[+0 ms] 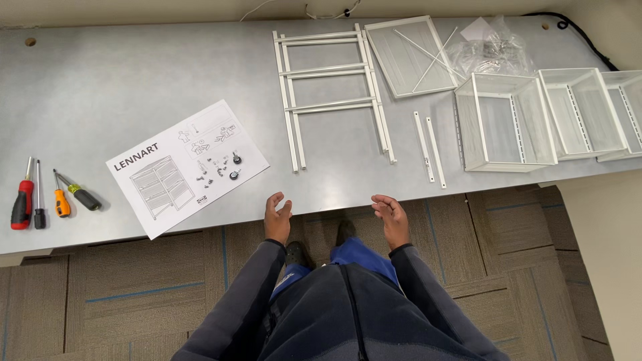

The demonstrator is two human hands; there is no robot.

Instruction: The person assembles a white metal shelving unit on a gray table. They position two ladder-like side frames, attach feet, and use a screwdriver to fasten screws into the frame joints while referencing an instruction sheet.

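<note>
Both of my hands are up in front of me, just past the near edge of the grey table (100,87). My left hand (277,218) and my right hand (391,218) are half open with the fingers curled a little and the palms turned toward each other. They hold nothing and touch nothing. My arms in dark sleeves come up from the bottom, and my elbows are cut off there.

Some things are hard to see. The clear plastic bag (493,48) near the far edge is crinkly, and I cannot tell what is in it. The last white wire basket (628,107) on the right is cut off by the side of the picture.

Nearest my left hand is the paper instruction sheet (187,167), lying at a slant by the near edge. Nearest my right hand are two thin white rods (429,151). Between them and the sheet lies the white ladder-shaped frame (331,93). A flat white mesh panel (409,55) lies at the far edge. Screwdrivers (50,197) sit near the left end of the table.
</note>
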